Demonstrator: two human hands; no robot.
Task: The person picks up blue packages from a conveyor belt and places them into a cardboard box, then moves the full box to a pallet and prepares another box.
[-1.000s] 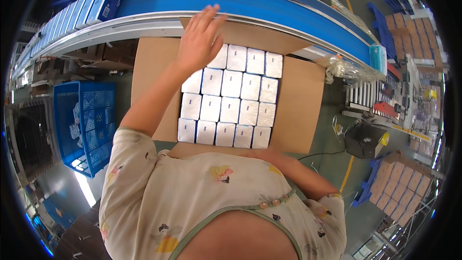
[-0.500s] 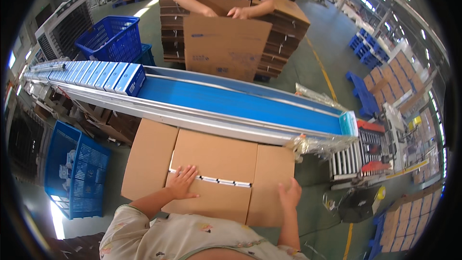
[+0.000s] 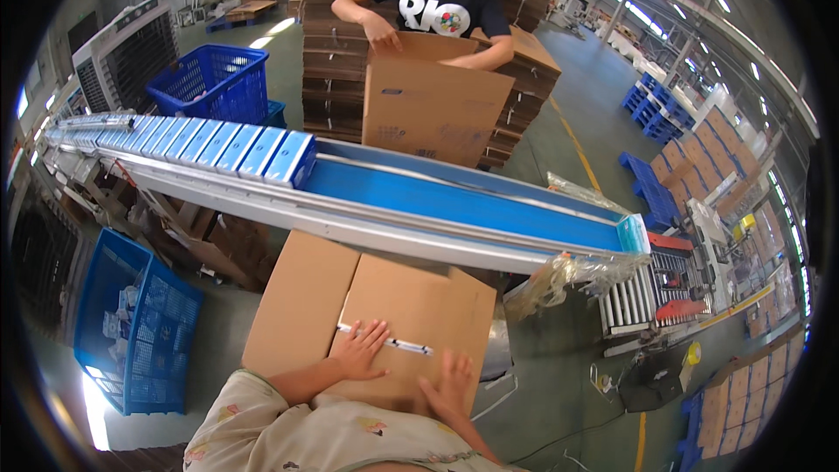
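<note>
A brown cardboard carton [image 3: 398, 293] lies in front of me, its two long flaps nearly meeting over a narrow gap. White packages [image 3: 406, 346] with dark marks show through that gap. My left hand [image 3: 360, 354] rests flat on the flaps beside the gap, fingers spread. Against the carton's right side flap [image 3: 470, 319] my right hand [image 3: 448, 382] presses with its fingers apart, slightly blurred. That flap is raised and leans inward over the right end of the gap. The left side flap [image 3: 297, 301] sticks outward.
Beyond the carton runs a blue conveyor belt [image 3: 454, 214] carrying a row of blue-and-white boxes [image 3: 236, 149]. Across it a co-worker [image 3: 437, 4] handles an open carton [image 3: 433, 114]. Blue crates [image 3: 131, 323] stand at left; a roller section [image 3: 631, 297] is at right.
My right hand has moved left, and the right side flap has swung inward. My left hand stays on the flaps. The row of boxes has advanced right along the belt.
</note>
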